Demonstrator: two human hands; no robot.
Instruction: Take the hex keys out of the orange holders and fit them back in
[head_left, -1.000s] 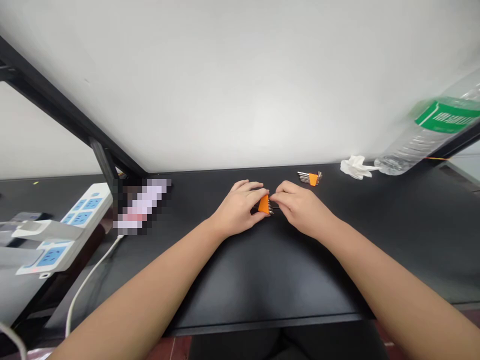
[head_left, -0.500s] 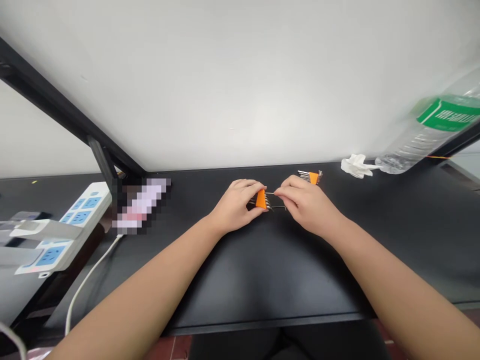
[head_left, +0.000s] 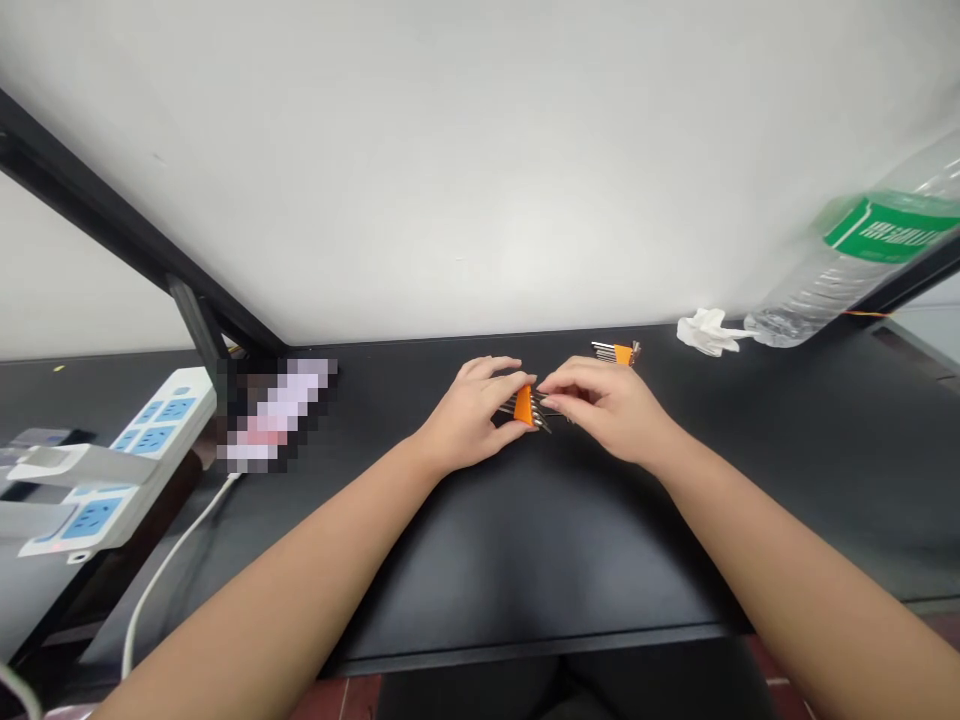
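Observation:
An orange holder with several metal hex keys [head_left: 525, 406] sits between my two hands over the black table [head_left: 525, 540]. My left hand [head_left: 472, 415] is closed on the holder, thumb below and fingers on top. My right hand [head_left: 600, 405] pinches the metal keys that stick out on the right side of the holder. A second orange holder with hex keys [head_left: 619, 352] lies on the table just behind my right hand, untouched.
A crumpled white tissue [head_left: 705, 332] and a clear water bottle with a green label [head_left: 862, 255] are at the back right. A white power strip with blue sockets [head_left: 112, 460] and its white cord [head_left: 172, 560] are at the left, by a black frame post [head_left: 199, 335].
My right hand drew back from the holder half a second ago, showing one key sticking out, and has now closed in on the keys again. The left hand stayed on the holder.

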